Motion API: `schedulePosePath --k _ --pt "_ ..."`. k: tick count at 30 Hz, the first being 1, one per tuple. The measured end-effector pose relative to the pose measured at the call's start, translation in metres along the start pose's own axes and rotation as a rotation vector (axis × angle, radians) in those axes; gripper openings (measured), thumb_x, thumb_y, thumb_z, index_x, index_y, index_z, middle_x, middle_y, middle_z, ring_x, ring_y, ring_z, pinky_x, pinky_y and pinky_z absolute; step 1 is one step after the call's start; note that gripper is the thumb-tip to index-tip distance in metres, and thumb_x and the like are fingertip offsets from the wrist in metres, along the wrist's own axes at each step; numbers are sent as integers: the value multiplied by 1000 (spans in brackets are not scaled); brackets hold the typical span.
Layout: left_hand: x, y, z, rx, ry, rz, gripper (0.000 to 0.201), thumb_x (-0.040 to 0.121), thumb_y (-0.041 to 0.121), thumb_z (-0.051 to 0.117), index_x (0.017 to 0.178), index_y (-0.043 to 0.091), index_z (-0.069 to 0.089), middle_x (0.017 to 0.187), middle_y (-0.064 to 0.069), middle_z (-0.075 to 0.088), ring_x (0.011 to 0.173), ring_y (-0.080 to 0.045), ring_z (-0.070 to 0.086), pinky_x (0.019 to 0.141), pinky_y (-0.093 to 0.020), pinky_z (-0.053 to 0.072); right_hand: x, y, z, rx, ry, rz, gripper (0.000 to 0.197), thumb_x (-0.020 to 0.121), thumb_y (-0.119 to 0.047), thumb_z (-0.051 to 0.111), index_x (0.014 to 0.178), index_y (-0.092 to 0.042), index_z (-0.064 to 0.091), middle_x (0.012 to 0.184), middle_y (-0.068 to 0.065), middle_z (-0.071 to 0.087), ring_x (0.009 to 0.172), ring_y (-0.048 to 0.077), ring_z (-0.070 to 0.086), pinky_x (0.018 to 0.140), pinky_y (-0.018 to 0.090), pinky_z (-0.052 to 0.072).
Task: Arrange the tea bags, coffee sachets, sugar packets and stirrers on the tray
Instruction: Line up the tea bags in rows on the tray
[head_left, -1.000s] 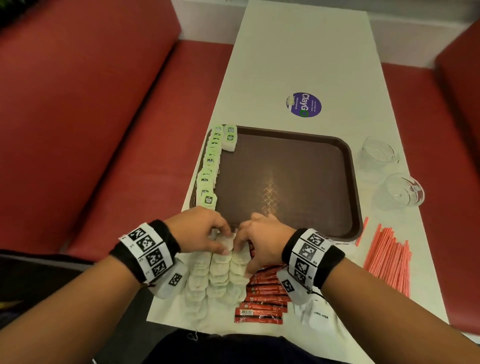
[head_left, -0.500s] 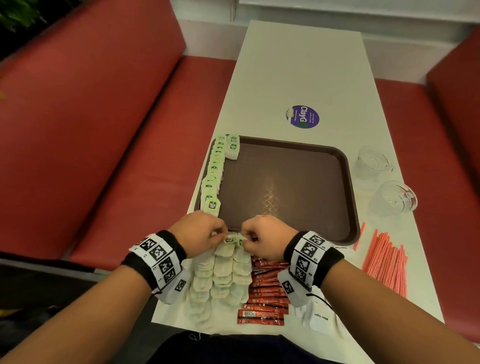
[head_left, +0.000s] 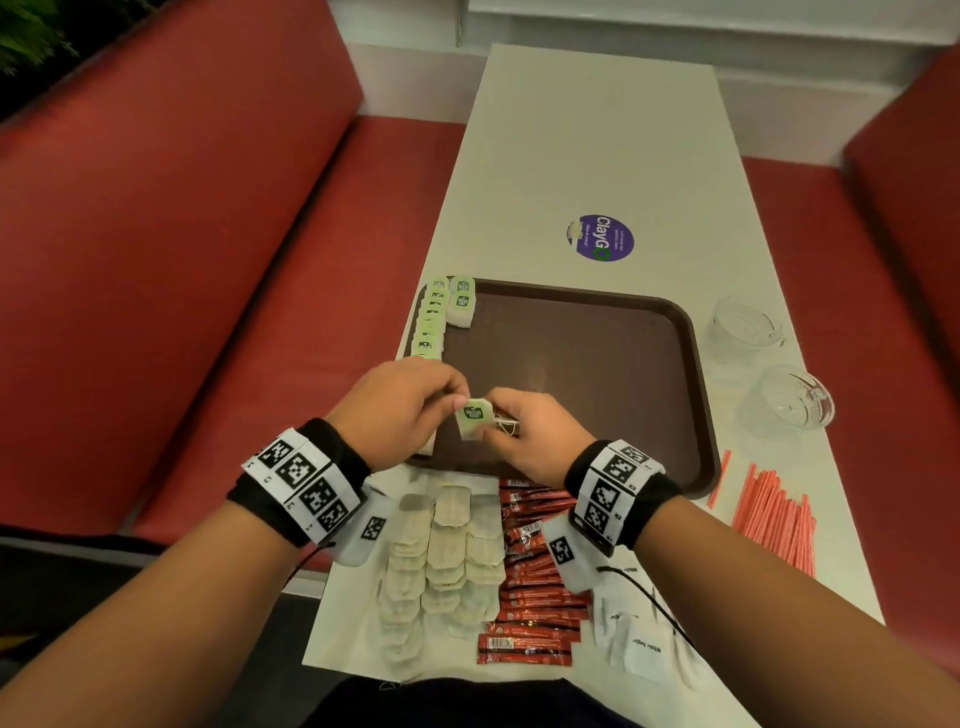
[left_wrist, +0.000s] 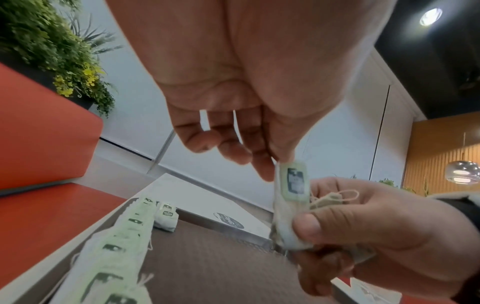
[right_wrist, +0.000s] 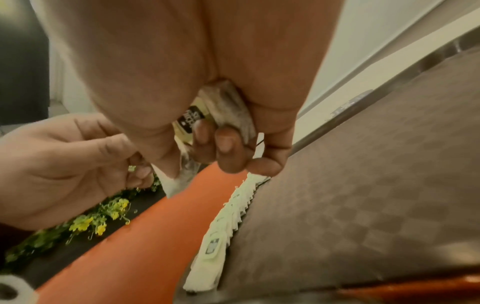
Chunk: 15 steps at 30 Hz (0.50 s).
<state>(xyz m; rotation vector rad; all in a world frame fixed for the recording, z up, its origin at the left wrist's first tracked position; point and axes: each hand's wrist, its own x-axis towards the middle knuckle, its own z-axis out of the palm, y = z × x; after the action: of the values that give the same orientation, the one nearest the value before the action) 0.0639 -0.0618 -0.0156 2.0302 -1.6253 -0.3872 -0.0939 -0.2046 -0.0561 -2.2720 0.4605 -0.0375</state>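
Both hands share one small green-tagged paper tea bag (head_left: 474, 422) over the brown plastic tray's (head_left: 691, 364) near-left corner, right hand (head_left: 524, 434) gripping its body, left hand (head_left: 402, 402) pinching its top (tag upright), the tea-bag row (head_left: 430, 325) just left along the tray's left edge.

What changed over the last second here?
Both hands, left hand and right hand, lifted one tea bag off the stack near the table edge and carried it over the tray. The tea bag row, sachets and stirrers stayed put.
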Motion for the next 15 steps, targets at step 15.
schedulePosePath --k 15 --pt "88 -50 9 -111 144 -438 13 89 29 73 78 28 66 75 10 65 69 -5 58 69 -23 49 14 9 -18 290 103 176 17 94 -14 52 105 -18 41 73 1 55 58 16 49 61 37 44"
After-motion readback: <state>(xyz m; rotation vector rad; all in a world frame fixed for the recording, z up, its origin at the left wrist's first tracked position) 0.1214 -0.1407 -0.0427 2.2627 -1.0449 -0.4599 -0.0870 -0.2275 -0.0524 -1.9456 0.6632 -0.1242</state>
